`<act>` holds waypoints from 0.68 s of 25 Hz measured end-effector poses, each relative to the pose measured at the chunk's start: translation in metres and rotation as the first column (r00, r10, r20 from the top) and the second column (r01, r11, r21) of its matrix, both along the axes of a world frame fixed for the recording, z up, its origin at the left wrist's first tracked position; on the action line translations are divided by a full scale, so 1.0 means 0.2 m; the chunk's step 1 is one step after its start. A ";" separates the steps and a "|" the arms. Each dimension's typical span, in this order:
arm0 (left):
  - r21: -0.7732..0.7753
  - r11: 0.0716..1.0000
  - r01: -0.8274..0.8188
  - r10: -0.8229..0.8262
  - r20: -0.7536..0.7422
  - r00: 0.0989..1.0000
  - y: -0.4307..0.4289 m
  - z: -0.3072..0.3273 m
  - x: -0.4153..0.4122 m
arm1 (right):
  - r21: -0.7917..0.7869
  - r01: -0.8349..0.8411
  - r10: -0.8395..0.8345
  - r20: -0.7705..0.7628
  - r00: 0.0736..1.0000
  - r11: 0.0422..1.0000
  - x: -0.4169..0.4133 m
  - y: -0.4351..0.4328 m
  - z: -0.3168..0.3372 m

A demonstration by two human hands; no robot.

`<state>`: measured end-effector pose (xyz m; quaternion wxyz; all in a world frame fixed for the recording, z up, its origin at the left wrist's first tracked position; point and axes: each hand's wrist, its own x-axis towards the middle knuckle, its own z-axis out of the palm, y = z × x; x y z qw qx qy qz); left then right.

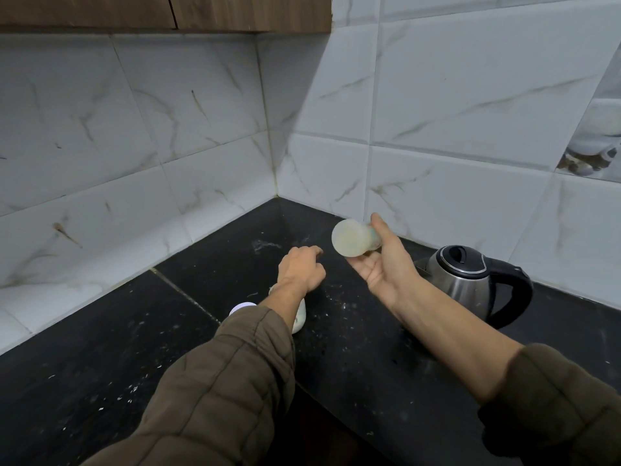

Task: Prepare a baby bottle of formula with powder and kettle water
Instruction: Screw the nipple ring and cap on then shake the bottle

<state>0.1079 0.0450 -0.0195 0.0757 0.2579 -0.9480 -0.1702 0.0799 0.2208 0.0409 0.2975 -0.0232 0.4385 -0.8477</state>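
Observation:
My right hand is palm up over the black counter and holds a cloudy baby bottle between thumb and fingers. The bottle lies tilted on its side with its round base towards me; its top is hidden behind the hand. To its left my left hand hovers low over the counter with its back up and its fingers curled under, and nothing shows in it. A steel electric kettle with a black lid and handle stands to the right of my right wrist, lid closed.
A white container stands on the counter, mostly hidden under my left forearm. Tiled walls meet in a corner behind the hands. White specks are scattered over the counter. A wooden cupboard hangs overhead.

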 end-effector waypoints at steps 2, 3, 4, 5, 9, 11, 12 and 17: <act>0.004 1.000 -0.008 0.008 0.000 1.000 -0.01 0.00 0.00 | 0.044 -0.110 0.112 -0.040 0.993 0.993 0.01 0.01 0.02; 0.004 1.000 -0.006 0.006 0.001 1.000 -0.01 0.01 -0.01 | 0.098 -0.201 0.211 -0.109 0.971 0.975 0.02 0.02 0.02; 0.002 1.000 -0.001 0.001 0.009 1.000 -0.01 0.02 0.00 | 0.143 -0.279 0.302 -0.172 0.938 0.949 0.04 0.03 0.02; 0.000 1.000 0.005 -0.005 0.010 1.000 -0.01 0.02 0.00 | 0.158 -0.326 0.354 -0.212 0.911 0.932 0.04 0.03 0.02; 0.007 1.000 -0.006 0.006 -0.014 1.000 0.00 0.01 0.01 | 0.037 -0.165 0.166 -0.019 0.986 0.986 0.02 0.01 0.03; 0.010 1.000 -0.007 0.007 -0.020 1.000 -0.02 0.00 0.01 | -0.045 -0.054 0.059 0.119 0.991 0.998 0.00 0.00 0.02; 0.011 1.000 -0.009 0.009 -0.017 1.000 -0.02 0.00 0.01 | -0.041 -0.069 0.074 0.117 0.990 0.997 0.00 0.00 0.03; 0.010 1.000 -0.013 0.013 -0.003 1.000 -0.02 0.01 0.00 | 0.132 -0.303 0.322 -0.159 0.933 0.944 0.05 0.03 0.04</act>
